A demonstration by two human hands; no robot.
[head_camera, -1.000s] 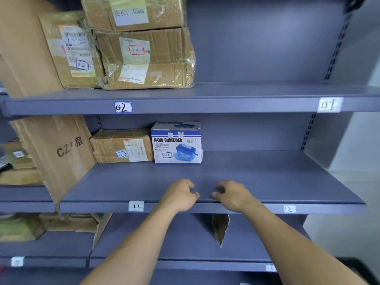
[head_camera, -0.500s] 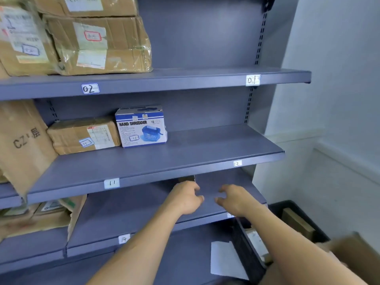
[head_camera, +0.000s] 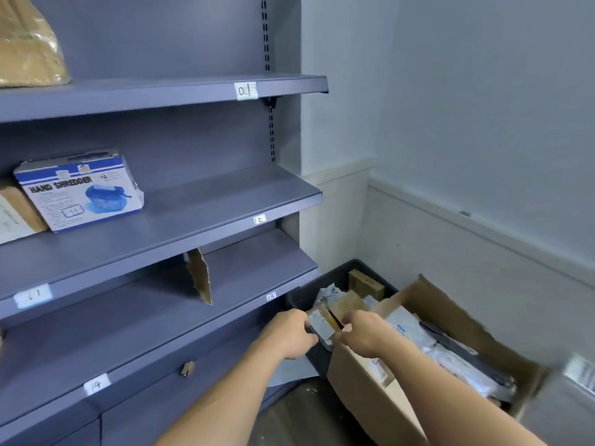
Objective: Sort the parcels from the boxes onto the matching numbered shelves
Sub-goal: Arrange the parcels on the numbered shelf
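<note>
Fingers of left hand [head_camera: 291,336] and right hand [head_camera: 362,333] curl round opposite ends of a small parcel [head_camera: 322,326], probably steadied to read its number, held just above the dark bin [head_camera: 297,299] of jumbled parcels [head_camera: 349,304], beside the open cardboard box [head_camera: 363,391] packed with flat mailers [head_camera: 450,355].

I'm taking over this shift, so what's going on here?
A person's left hand and right hand both grip a small grey-and-tan parcel at the black plastic crate, beside an open brown cardboard box of parcels. The grey metal shelves alongside hold a blue-and-white hand shredder box on the shelf tagged 11.
</note>
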